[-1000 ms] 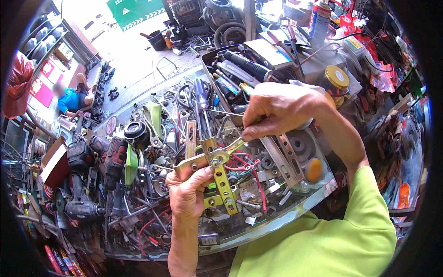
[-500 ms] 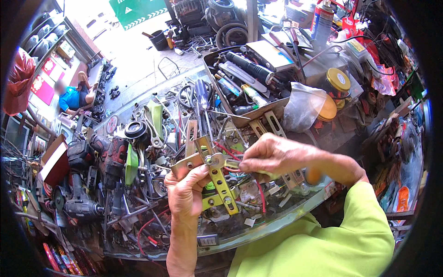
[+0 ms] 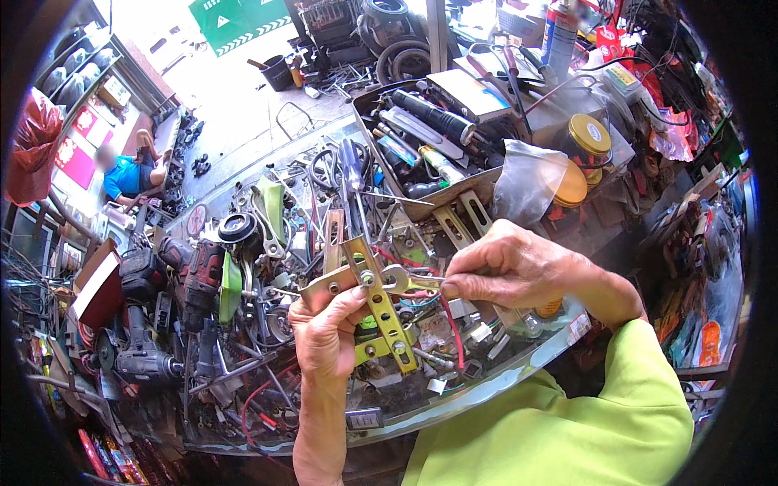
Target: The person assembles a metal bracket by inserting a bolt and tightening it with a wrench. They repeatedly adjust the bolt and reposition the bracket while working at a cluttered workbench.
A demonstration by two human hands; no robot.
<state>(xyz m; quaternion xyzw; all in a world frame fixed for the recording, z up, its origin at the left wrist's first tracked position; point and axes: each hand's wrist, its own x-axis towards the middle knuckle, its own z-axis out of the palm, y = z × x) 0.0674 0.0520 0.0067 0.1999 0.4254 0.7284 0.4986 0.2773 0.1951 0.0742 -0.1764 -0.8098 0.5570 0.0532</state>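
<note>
My left hand [image 3: 328,340] grips a brass-coloured metal bracket assembly [image 3: 374,300] made of crossed perforated strips, held upright over the cluttered bench. My right hand [image 3: 506,267] is pinched shut on a small thin metal part [image 3: 423,280] and holds its tip against the right end of the bracket's cross strip. Red wires [image 3: 454,324] hang just below the bracket. Whether the thin part is a pin or a small tool, I cannot tell.
The bench [image 3: 486,389] is piled with tools, wires and metal parts. A tray of tools [image 3: 421,138] stands behind, with a clear plastic bag [image 3: 527,182] and gold-lidded jars [image 3: 587,138] to the right. Power drills [image 3: 194,275] lie left. A person in blue [image 3: 126,174] sits far left.
My right hand came down from above the tray to the bracket's right end and now pinches a thin metal part there. My left hand has kept the bracket nearly still.
</note>
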